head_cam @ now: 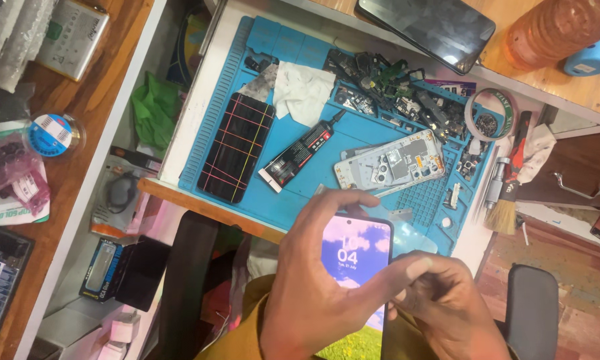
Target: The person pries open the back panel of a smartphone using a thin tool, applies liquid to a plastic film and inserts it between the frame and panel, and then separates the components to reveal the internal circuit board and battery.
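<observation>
Blue matting (293, 193) covers the white workbench below me, and I start from the lit phone (355, 257) at the near edge, its screen showing a sky wallpaper. My left hand (313, 280) curls around its left side, forefinger arched over the top corner and thumb stretched across the glass, so the hand is closed on it. My right hand (440, 300) sits just beside the phone's right edge, fingers bent inward; I cannot tell whether it grips anything.

Just beyond the phone, on the mat, lies an opened phone body (390, 163) with its insides showing. Left of that rests a black glue tube (300, 150), and further left a dark phone wrapped in coloured rubber bands (237, 147). A crumpled white cloth (303, 90) lies behind them, with a heap of small parts (407, 97) at the far right. A tape roll (490, 115) and a brush (503, 207) sit off the mat's right edge.
</observation>
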